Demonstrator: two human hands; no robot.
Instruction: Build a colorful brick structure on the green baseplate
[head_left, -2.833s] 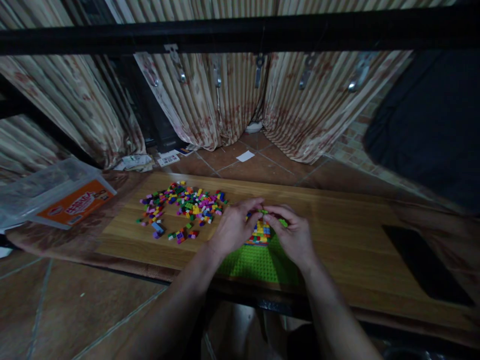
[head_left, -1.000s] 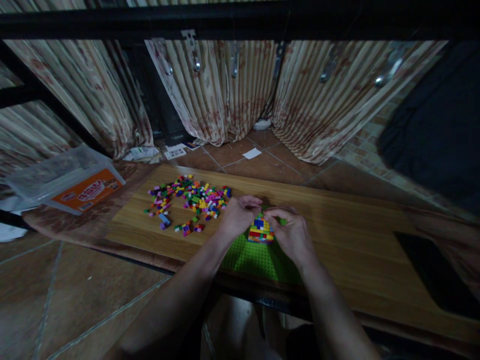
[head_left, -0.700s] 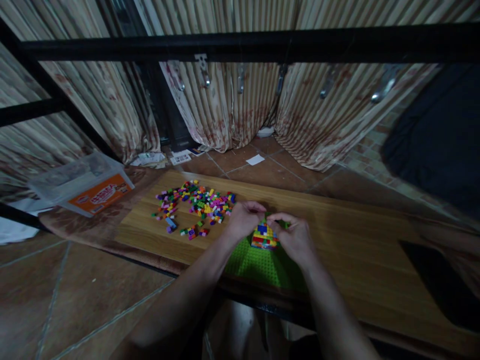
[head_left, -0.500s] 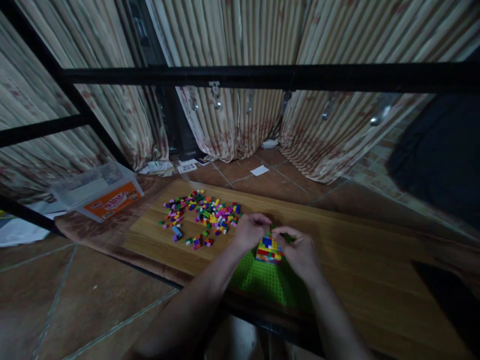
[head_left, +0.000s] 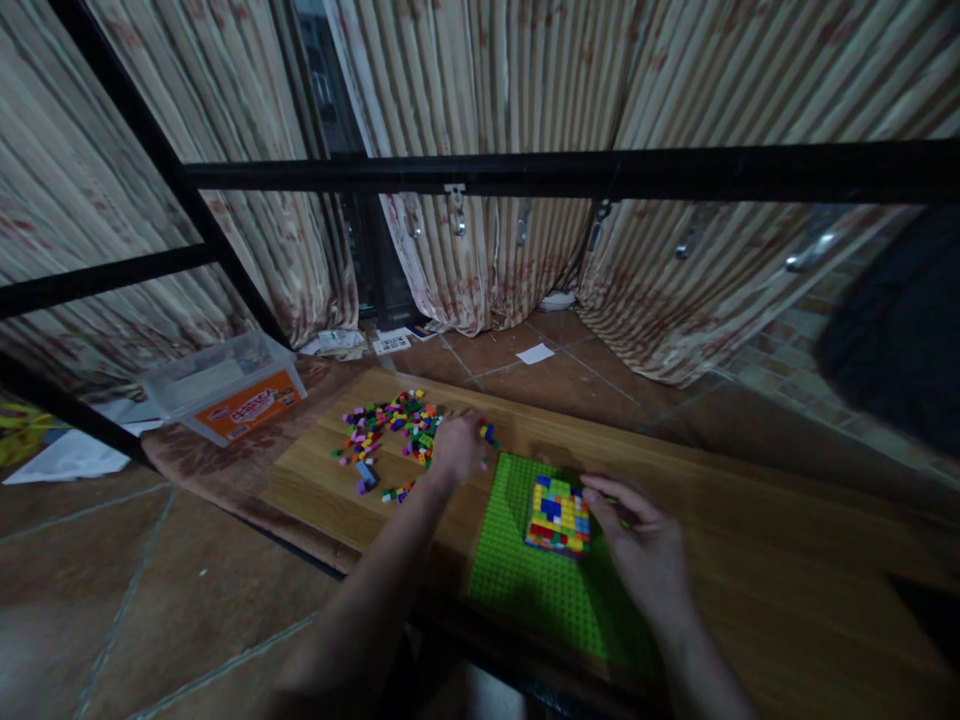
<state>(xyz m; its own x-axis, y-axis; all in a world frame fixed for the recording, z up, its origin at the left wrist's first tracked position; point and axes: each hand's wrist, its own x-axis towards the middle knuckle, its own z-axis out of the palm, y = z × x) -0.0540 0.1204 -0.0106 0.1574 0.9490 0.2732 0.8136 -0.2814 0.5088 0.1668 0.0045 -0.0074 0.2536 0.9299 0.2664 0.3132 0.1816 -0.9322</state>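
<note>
My left hand [head_left: 459,447] is over the right part of a pile of loose toy building bricks [head_left: 412,425], fingers pointing away; its fingertips are too dim and blurred to read. A low block built of coloured bricks [head_left: 559,517], with yellow, blue and green on top and red lower down, stands on a green studded baseplate [head_left: 517,590]. Just right of this block is my right hand [head_left: 637,530], thumb and index tips close together near its upper right corner. Something green shows between those fingers, but I cannot tell whether it is a brick or the plate.
Wooden tabletop [head_left: 720,540] surrounds the baseplate. At its left end, a clear plastic box [head_left: 225,385] with an orange label stands on brown cloth. Behind are a black metal rail [head_left: 525,180] and striped curtains [head_left: 480,90]. A dark flat object [head_left: 926,610] lies at the right.
My left hand has left the brick block and moved left to the loose pile. My right hand stays by the block, now at its right side. The view has shifted slightly.
</note>
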